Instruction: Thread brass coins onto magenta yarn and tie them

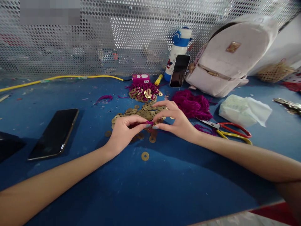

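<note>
My left hand (125, 131) and my right hand (175, 121) meet over a blue table (164, 188), fingertips pinching a short piece of magenta thread (148, 123) between them. Just behind the hands lies a heap of brass coins with square holes (143, 108). One loose coin (145, 156) sits nearer to me. A bundle of magenta thread (191, 103) lies to the right of my right hand.
A black phone (55, 133) lies flat at the left. Scissors with red and yellow handles (229, 130) lie at the right, beside a white plastic bag (244, 110). A second phone (180, 70) leans on a bottle (178, 47). A white backpack (232, 53) stands against the perforated metal wall.
</note>
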A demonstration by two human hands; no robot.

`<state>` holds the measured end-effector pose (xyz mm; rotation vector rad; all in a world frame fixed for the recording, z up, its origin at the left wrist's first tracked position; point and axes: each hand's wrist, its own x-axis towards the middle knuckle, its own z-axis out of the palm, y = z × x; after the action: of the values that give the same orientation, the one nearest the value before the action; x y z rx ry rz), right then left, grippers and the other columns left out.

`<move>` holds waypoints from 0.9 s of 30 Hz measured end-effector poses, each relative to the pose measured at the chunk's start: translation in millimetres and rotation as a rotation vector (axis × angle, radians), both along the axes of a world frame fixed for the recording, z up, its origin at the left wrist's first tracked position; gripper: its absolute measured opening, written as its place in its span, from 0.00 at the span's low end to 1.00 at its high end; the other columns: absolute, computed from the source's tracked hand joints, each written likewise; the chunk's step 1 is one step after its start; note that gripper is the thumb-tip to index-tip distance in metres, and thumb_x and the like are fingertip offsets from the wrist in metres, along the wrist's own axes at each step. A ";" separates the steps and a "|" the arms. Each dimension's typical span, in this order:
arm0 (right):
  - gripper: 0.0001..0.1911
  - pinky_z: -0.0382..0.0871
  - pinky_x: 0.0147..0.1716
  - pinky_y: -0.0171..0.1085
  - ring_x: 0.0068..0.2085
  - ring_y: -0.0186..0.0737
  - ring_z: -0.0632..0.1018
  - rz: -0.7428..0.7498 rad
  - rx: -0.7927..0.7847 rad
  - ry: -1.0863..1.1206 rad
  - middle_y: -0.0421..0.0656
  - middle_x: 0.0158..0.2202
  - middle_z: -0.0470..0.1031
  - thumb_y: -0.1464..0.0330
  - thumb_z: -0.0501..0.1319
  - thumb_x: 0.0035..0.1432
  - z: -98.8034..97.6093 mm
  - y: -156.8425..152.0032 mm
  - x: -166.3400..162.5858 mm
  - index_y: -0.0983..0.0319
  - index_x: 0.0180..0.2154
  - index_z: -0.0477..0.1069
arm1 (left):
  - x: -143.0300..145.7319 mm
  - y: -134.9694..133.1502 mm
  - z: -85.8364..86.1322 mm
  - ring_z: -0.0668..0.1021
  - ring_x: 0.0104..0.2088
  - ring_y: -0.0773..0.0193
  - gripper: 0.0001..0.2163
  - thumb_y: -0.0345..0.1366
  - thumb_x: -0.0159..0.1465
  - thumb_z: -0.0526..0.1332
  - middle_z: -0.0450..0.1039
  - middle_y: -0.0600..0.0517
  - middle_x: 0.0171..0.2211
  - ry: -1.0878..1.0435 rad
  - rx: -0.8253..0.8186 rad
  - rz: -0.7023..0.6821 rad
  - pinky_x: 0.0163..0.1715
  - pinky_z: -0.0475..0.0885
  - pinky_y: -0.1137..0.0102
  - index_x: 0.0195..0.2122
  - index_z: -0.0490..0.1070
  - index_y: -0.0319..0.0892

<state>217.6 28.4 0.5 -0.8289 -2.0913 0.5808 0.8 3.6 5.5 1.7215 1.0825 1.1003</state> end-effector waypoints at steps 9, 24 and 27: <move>0.05 0.60 0.58 0.51 0.56 0.47 0.71 0.074 -0.130 -0.013 0.46 0.52 0.71 0.67 0.68 0.57 -2.0 -12.0 -13.5 0.59 0.30 0.76 | -1.5 4.2 -5.1 0.82 0.32 0.62 0.02 0.31 0.56 0.68 0.83 0.50 0.31 -0.124 -0.056 0.061 0.34 0.78 0.71 0.29 0.81 0.41; 0.07 0.65 0.49 0.43 0.46 0.41 0.73 0.153 -0.035 0.006 0.45 0.42 0.71 0.66 0.62 0.64 -8.7 -12.7 -12.0 0.59 0.32 0.74 | -0.9 3.9 -8.9 0.83 0.32 0.60 0.06 0.36 0.55 0.71 0.83 0.48 0.32 -0.150 -0.116 0.068 0.33 0.80 0.69 0.31 0.80 0.40; 0.10 0.66 0.44 0.41 0.41 0.38 0.72 0.122 -0.004 0.105 0.43 0.37 0.68 0.66 0.58 0.66 -6.8 -13.8 -8.8 0.60 0.32 0.72 | -0.7 4.8 -10.4 0.83 0.32 0.60 0.07 0.35 0.53 0.72 0.83 0.48 0.32 -0.147 -0.128 0.075 0.34 0.79 0.69 0.32 0.80 0.39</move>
<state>208.8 14.6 -6.3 -0.6613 -2.0551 0.6791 0.2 8.4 -4.9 1.4871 1.1077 1.1596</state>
